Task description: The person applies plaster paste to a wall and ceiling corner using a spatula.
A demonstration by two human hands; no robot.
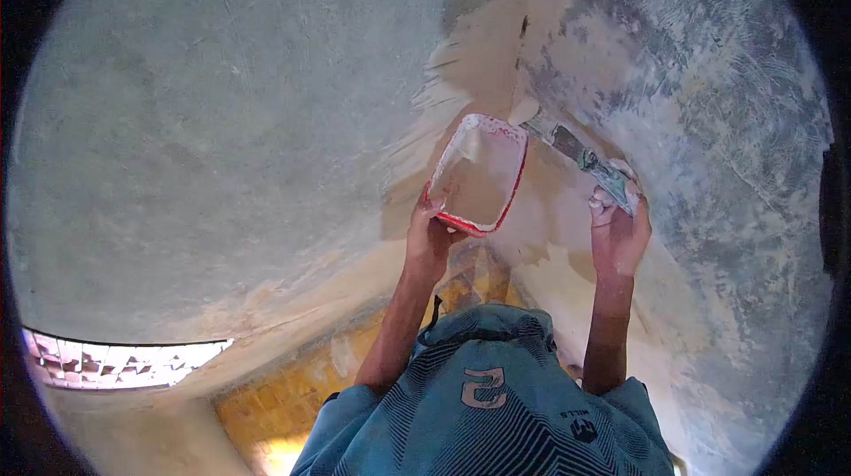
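My left hand (428,232) grips the lower rim of a red rectangular tray (479,176) coated inside with pale putty, held up near the corner of two walls. My right hand (618,219) is closed around the handle of a putty knife (576,155). Its blade carries a lump of putty and its tip (525,113) rests against the wall corner just right of the tray's top edge. Fresh pale putty covers the corner (496,42) above the tray.
A grey plastered wall (222,121) fills the left. The right wall (709,104) is rough with patchy scraped marks. A bright grilled opening (124,362) sits low left, and yellowish floor (266,405) shows near my blue shirt (487,405).
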